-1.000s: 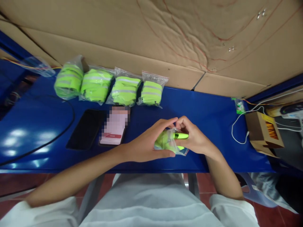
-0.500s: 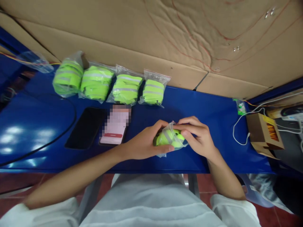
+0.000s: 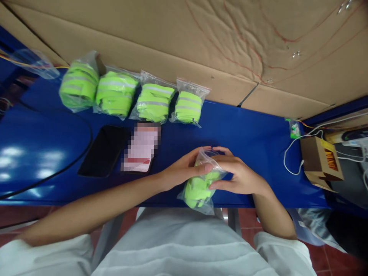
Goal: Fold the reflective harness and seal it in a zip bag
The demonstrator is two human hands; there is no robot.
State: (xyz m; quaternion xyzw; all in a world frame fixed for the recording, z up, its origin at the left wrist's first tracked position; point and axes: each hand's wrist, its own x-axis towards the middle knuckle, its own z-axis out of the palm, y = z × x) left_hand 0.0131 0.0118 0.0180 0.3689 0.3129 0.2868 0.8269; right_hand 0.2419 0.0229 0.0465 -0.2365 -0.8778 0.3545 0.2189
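Both my hands hold a clear zip bag (image 3: 198, 191) with bright yellow-green strips bundled inside, near the front edge of the table. My left hand (image 3: 188, 168) grips the bag's upper left side, thumb across its front near the mouth. My right hand (image 3: 238, 174) is closed on the right side, its fingers partly hidden behind or within the plastic at the top. The bag tilts, its bottom towards me and its mouth towards the far side. I cannot tell whether the zip is closed.
Several filled bags of yellow-green reflective strips (image 3: 156, 103) stand in a row along the cardboard wall (image 3: 161, 42). A dark phone (image 3: 100, 151) and a lit phone (image 3: 142, 147) lie on the blue table (image 3: 253, 134). At the right are a white cable (image 3: 284, 157) and an open cardboard box (image 3: 316, 157).
The bag has turned, so its bottom now points towards me and its mouth stands up between my hands. My right hand has shifted its grip. The view has shifted slightly.
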